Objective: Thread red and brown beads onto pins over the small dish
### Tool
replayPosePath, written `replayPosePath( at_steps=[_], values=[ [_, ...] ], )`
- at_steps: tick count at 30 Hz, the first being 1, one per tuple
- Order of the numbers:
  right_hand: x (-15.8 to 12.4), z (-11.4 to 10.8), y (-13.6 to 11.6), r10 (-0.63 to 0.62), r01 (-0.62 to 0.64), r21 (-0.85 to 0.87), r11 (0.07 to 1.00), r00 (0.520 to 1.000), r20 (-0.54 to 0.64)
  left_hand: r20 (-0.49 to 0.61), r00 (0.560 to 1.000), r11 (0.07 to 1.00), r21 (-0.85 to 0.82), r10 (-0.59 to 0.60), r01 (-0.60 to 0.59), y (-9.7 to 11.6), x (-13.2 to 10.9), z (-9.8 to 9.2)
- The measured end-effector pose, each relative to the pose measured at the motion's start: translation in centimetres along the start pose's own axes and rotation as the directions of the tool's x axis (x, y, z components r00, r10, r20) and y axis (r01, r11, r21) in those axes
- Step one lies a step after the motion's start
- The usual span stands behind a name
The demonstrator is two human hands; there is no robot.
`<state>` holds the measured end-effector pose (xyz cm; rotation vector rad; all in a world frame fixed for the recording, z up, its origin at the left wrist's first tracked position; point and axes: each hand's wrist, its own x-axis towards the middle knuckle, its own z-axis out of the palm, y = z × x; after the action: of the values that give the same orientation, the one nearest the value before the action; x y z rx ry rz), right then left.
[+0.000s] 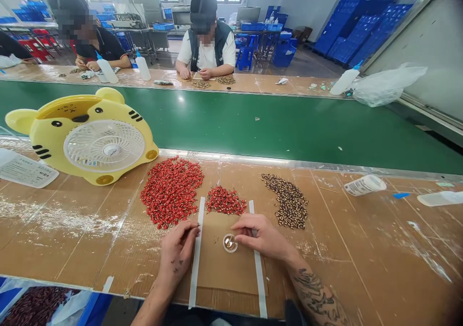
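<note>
My left hand (179,244) is closed in a pinch above the left tape strip, on a tiny dark piece too small to name. My right hand (262,234) pinches a thin pale stick (232,239) over a small clear round dish (230,249). The dish sits on a cardboard sheet (224,278) with white tape along both sides. Just beyond is a small heap of red and dark beads or similar small parts (224,200). A larger red heap (171,191) lies to the left, and a dark-and-tan heap (289,203) to the right.
A yellow animal-shaped fan (47,138) stands at the left. A white tub (365,185) and a blue cap (401,196) lie at the right. Beyond runs a green conveyor belt (231,123); a co-worker (208,41) sits across it. A blue crate (90,311) is at lower left.
</note>
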<state>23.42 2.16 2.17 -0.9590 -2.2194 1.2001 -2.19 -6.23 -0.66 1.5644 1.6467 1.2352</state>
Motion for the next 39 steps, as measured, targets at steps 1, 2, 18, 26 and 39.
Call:
replayPosePath(
  at_steps=[1,2,18,26,39],
  values=[
    [0.1,0.2,0.0,-0.006,0.006,0.002,1.000,1.000,-0.007,0.003,0.997,0.993,-0.093,-0.078,0.078,0.2,-0.2,0.6],
    [0.2,0.4,0.1,-0.010,0.010,0.003,1.000,1.000,-0.012,0.015,0.989,0.973,-0.180,-0.147,0.147,0.5,-0.3,1.1],
    [-0.1,1.0,0.6,-0.252,0.252,-0.030,0.967,0.968,0.020,0.338,0.753,0.280,-0.780,-0.565,0.560,3.4,-0.4,3.3],
    [-0.2,1.0,0.6,-0.272,0.278,-0.103,0.955,0.960,0.072,0.292,0.809,0.350,-0.788,-0.510,0.506,3.3,-0.4,2.8],
    [-0.1,1.0,0.4,-0.361,0.372,-0.306,0.876,0.928,0.094,0.238,0.879,0.570,-0.685,-0.414,0.454,2.5,-0.8,2.8]
  ],
)
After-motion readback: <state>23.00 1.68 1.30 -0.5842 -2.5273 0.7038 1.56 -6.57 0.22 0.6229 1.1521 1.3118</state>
